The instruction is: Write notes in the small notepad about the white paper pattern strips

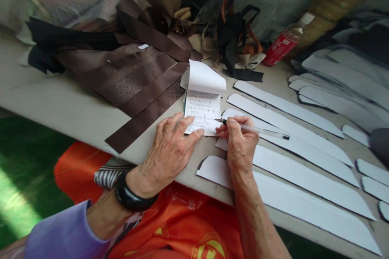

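A small notepad [200, 107] with handwritten lines lies on the table, its top page folded back. My left hand [173, 145] rests palm down with fingers spread, the fingertips on the lower left part of the notepad. Between the thumb and fingers of my right hand [241, 141] is a clear pen [264, 131] with a black tip, which points at the written lines. The pen tip is at or just above the paper; I cannot tell if it touches.
White strips with dark edges [288, 109] lie to the right. Dark brown strips [142, 119] are piled at the left on the table [75, 117]. A red-labelled bottle [281, 46] and black and orange scraps [232, 40] stand behind.
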`<state>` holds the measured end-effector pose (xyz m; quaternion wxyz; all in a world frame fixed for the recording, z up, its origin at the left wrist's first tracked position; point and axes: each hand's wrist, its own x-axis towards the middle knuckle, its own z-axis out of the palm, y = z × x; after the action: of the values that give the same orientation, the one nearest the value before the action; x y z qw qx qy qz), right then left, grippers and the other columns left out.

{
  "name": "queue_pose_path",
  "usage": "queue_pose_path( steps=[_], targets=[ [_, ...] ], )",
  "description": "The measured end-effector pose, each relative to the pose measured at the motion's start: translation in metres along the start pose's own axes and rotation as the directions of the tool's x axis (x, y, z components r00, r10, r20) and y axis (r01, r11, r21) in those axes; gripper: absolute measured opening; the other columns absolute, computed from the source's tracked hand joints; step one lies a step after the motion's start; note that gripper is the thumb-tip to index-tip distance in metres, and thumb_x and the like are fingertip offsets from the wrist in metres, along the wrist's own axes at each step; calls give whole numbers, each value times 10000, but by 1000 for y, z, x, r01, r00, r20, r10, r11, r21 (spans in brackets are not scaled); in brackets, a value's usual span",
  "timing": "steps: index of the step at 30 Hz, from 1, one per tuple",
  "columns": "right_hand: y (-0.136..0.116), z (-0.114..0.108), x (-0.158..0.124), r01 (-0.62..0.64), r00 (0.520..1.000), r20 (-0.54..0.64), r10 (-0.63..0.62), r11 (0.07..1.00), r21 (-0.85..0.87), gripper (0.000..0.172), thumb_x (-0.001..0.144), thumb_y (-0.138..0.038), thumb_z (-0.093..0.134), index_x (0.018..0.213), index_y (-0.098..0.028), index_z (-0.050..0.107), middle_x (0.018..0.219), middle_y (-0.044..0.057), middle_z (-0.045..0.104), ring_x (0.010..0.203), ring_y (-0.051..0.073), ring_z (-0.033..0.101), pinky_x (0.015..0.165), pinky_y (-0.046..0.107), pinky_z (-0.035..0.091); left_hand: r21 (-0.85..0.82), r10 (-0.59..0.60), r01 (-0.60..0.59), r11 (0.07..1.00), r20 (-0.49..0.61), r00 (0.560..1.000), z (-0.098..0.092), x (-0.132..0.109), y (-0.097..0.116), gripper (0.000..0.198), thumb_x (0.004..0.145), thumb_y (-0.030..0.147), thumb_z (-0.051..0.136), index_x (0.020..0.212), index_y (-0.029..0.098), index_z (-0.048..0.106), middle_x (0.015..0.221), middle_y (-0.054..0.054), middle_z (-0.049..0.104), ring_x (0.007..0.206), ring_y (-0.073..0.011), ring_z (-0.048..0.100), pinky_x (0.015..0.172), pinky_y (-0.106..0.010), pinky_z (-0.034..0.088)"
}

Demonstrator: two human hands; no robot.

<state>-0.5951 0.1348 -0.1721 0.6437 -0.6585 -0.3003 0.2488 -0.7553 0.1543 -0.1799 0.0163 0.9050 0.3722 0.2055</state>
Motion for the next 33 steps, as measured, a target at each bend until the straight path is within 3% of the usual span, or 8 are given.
queue_pose_path(
  steps=[10,26,33],
  targets=[
    [-3,2,0,-18,1000,19,19,1000,-18,130,730,-298,620,698,-194,548,496,-62,599,433,122,548,479,236,449,5,37,-37,999,-8,999,3,-2,-1,390,849,94,517,1195,253,601,1247,-67,582,1212,-257,479,946,-433,407],
    [1,0,0,-7,999,38,7,1000,-10,173,691,-343,654,669,-193,570,523,-22,639,447,141,580,470,243,467,-5,0,0,1000,-2,1000,10,-10,-2,419,861,130,532,1243,302,543,1275,-41,521,1242,-252,415,987,-430,354],
    [6,-3,0,-76,997,28,73,990,115,247,688,-373,719,724,-180,568,498,-42,622,479,132,601,531,241,509,-28,-31,31,999,22,999,7,-11,1,391,886,162,503,1244,318,526,1297,-31,493,1272,-248,371,1015,-431,331]
  ],
)
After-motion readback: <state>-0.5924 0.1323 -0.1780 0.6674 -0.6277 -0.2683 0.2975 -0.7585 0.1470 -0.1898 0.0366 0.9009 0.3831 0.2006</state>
